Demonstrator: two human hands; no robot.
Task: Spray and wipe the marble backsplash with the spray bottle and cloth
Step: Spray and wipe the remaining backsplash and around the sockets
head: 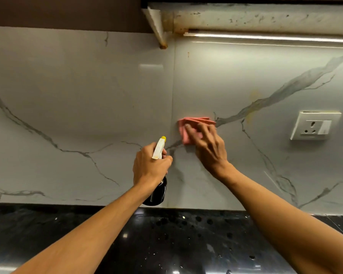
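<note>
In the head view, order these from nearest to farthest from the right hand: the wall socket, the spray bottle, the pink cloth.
1. pink cloth, under the right hand, against the backsplash.
2. spray bottle, to its left, gripped by the left hand.
3. wall socket, farther off to the right.

My left hand point(150, 167) grips the bottle point(156, 191) by its neck, above the worktop's point(166, 244) back edge, with the yellow-tipped nozzle point(163, 137) aimed at the backsplash point(77, 95). My right hand point(208, 147) presses a folded pink cloth point(186, 133) flat against the marble, fingers spread, just right of a vertical seam. A socket point(315, 125) sits further right, and a light strip point(265, 36) glows above.
</note>
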